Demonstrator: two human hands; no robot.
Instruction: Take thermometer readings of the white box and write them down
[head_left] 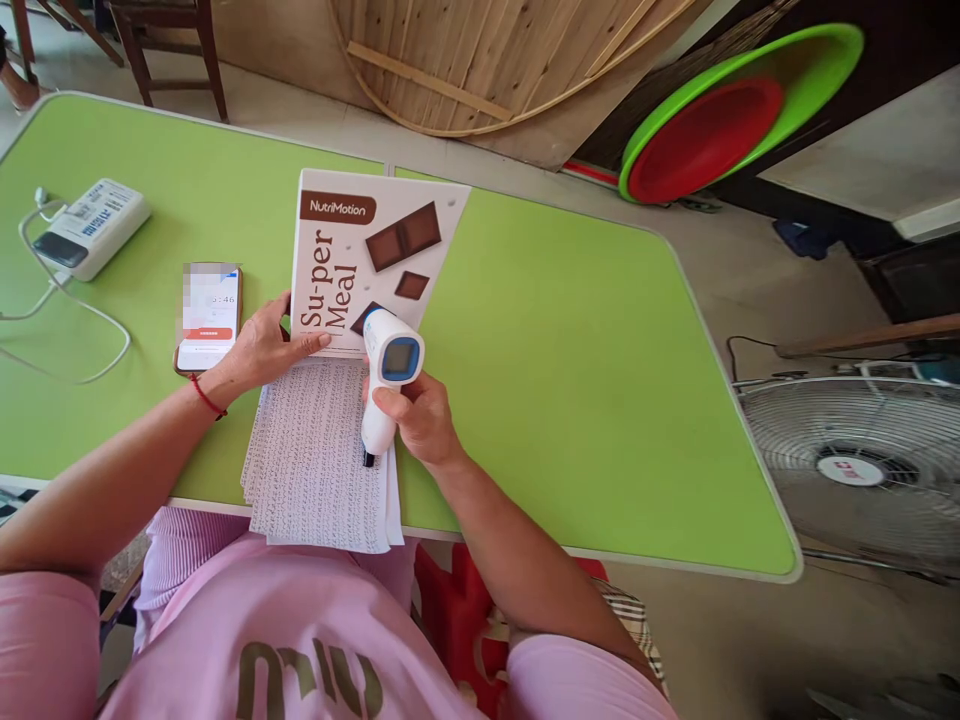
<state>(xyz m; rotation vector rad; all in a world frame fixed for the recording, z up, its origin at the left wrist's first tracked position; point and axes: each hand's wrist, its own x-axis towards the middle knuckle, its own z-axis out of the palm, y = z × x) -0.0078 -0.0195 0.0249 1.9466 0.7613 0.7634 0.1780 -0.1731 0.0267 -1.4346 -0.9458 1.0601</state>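
Note:
My left hand (271, 340) grips the lower left edge of a white box (405, 205) printed "NutriMotion Su-per Meal" with chocolate pieces, its thumb lying across the front. In my right hand (424, 415) is a white infrared thermometer (381, 425) with a blue-rimmed grey screen, held by its handle. Its head overlaps the box's lower right corner; whether they touch I cannot tell. Below the box, sheets of handwritten paper (319, 480) lie stacked and reach over the table's near edge. A phone (208, 318) with a lit screen lies left of my left hand.
A white power bank (101, 225) with a cable (124, 350) sits on the left of the green table (570, 380). A standing fan (847, 470) is beyond the right edge. Green and red basins (705, 140) and a round wooden board (487, 60) lean behind the table.

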